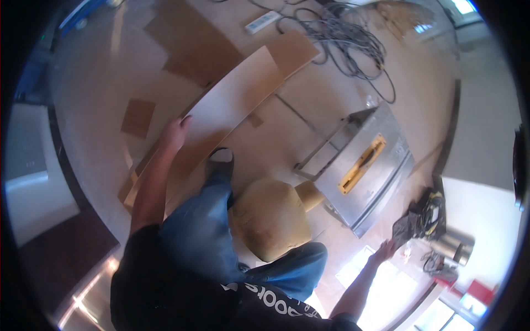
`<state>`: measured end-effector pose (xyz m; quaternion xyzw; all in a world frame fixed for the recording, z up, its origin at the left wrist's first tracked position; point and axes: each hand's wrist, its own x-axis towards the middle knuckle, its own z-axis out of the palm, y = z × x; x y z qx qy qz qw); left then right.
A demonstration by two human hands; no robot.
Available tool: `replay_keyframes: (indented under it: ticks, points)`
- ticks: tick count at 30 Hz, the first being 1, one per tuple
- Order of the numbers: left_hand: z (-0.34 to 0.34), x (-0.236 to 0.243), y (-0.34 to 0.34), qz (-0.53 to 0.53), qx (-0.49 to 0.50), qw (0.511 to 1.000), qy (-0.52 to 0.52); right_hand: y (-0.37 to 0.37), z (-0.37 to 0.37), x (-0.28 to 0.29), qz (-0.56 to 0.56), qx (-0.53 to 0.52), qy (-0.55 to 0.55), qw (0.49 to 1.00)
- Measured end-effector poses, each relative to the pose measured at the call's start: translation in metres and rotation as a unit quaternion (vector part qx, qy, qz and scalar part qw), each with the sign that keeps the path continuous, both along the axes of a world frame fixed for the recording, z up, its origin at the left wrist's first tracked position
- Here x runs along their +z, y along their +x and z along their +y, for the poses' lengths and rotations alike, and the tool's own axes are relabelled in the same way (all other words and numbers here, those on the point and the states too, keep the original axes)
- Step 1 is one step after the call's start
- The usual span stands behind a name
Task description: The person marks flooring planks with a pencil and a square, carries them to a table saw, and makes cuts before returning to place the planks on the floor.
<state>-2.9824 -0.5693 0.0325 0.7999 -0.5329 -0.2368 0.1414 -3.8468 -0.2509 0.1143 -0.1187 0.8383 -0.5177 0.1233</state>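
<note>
My left hand [178,132] grips the upper edge of a long brown board [298,52], its fingers closed over the rim. A pale, smooth sheet-like face [237,88] covers part of the board, which slants from beside my left forearm to the far middle. My right arm stretches out to the right. There my right hand [385,251] meets the lower end of a dark bag-like bundle [407,226]; its fingers are too small and dark to make out.
A metal table saw [381,176] with a yellow insert stands right of a worn tan padded stool [270,218] between my legs. Tangled grey cables [350,41] and a white power strip [262,22] lie at the far side. Brown sheets [193,44] lie far left.
</note>
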Motion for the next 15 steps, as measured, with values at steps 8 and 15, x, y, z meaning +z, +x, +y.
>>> replay_keyframes:
  ticks: [8,15]
  points:
    - [-0.046,0.2,-0.091,-0.093,-0.158,0.968,-0.173,0.215,-0.256,0.261,0.406,0.423,-0.07,0.807]
    - [-0.132,0.339,-0.173,-0.013,-0.305,0.848,-0.432,0.23,-0.255,0.318,0.21,0.466,-0.169,0.843]
